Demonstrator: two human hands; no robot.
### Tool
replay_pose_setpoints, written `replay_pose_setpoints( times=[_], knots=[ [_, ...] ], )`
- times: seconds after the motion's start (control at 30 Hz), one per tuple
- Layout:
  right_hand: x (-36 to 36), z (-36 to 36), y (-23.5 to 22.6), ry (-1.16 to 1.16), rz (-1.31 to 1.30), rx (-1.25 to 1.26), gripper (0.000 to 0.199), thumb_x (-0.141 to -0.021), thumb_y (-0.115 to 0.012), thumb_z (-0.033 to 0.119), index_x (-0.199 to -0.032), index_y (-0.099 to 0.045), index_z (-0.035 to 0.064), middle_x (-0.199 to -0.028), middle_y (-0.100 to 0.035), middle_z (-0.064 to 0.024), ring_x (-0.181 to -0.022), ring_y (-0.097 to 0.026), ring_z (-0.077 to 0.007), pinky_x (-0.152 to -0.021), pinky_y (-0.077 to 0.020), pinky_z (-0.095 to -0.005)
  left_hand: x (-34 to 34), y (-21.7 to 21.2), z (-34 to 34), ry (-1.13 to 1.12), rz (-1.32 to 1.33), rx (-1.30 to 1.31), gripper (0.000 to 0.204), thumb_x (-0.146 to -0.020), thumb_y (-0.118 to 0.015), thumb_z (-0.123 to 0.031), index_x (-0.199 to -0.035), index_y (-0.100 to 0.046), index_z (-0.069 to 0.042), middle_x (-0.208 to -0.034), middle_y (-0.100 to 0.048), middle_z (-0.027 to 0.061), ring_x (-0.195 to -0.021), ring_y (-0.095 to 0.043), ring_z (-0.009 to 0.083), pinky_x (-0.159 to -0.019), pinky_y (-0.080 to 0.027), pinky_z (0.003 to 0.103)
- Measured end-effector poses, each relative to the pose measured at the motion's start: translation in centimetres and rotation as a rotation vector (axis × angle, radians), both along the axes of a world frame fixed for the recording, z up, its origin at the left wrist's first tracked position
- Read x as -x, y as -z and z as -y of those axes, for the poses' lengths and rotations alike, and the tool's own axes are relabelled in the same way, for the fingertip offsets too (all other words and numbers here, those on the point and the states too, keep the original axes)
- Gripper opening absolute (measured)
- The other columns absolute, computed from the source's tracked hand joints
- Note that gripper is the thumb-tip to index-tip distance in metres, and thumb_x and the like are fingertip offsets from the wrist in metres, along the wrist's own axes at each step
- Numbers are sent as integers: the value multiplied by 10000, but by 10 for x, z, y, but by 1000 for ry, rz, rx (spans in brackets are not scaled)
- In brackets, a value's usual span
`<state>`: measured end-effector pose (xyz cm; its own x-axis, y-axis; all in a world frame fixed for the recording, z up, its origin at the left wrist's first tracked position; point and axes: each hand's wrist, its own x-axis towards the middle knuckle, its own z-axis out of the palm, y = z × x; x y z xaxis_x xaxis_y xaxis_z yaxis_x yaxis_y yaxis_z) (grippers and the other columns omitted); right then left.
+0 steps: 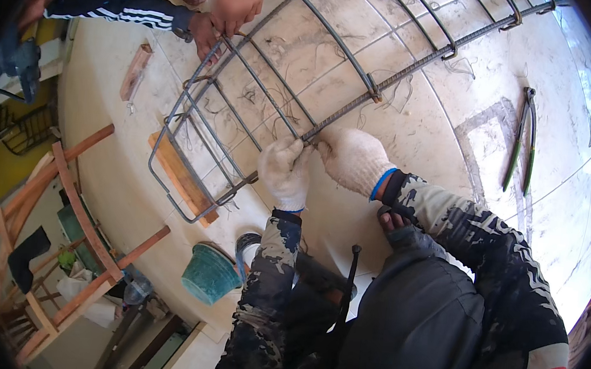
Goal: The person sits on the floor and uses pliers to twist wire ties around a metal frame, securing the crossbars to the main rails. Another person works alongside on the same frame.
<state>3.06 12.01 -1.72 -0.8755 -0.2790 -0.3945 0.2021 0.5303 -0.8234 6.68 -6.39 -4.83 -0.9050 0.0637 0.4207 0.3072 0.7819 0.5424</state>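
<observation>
A rebar cage (277, 77) of ribbed grey steel lies on a pale, dusty concrete floor (419, 132), its near-left end propped on a wood block (180, 178), while two people work it from opposite ends. At the far left a co-worker's bare hands (222, 16) grip the cage's far bars beside a short wood offcut (135, 72). Below, at the near left, stand a reddish timber frame (75, 207) and a green ribbed bucket (209, 273).

Toward the centre, the wearer's left hand (284, 173), in a knitted white cotton glove, has its fingers pinched together on thin tie wire (308, 140) where a stirrup crosses a long bar. The right hand (352, 159), gloved alike with a blue cuff, is closed over the same joint just beside it, fingers curled on the bar and wire. Camouflage sleeves run back to the lower edge.

The risk here lies in the wire: springy cut ends could poke through the loose knit, and a tie left slack would let the stirrup slide along the smooth-worn ribs. With the cage resting only on that narrow block, a hard pull from either end could roll it onto fingers. Loose wire curls litter the floor under the bars.

At the right, well apart, green-handled nippers (521, 137) lie unused.
</observation>
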Motion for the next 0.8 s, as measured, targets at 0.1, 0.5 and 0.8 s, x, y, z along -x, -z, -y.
replay_pose_setpoints(
  times=[0.1,0.5,0.8],
  knots=[
    [2,0,4,-17,-26,49,234,-960,-588,229,-1005,-736,53,-926,-741,-231,-941,-718,-443,-840,-575,-531,2,2,2,6,-85,92,380,-705,-908,1,-1030,-751,-118,-1052,-755,92,-966,-706,321,-845,-539,448],
    [3,-3,-3,6,-132,303,201,-968,-609,207,-984,-696,26,-918,-697,-253,-913,-672,-483,-785,-538,-550,5,0,-2,37,-104,100,384,-741,-840,17,-1102,-773,-97,-1061,-746,72,-1021,-696,328,-930,-540,450],
    [0,-28,-49,-62,-44,227,231,-957,-651,229,-1054,-753,46,-932,-727,-236,-901,-699,-459,-796,-560,-526,-29,-43,-34,-160,188,84,438,-823,-659,-18,-1251,-751,-38,-1307,-631,138,-1245,-545,370,-1078,-421,501]
  ],
)
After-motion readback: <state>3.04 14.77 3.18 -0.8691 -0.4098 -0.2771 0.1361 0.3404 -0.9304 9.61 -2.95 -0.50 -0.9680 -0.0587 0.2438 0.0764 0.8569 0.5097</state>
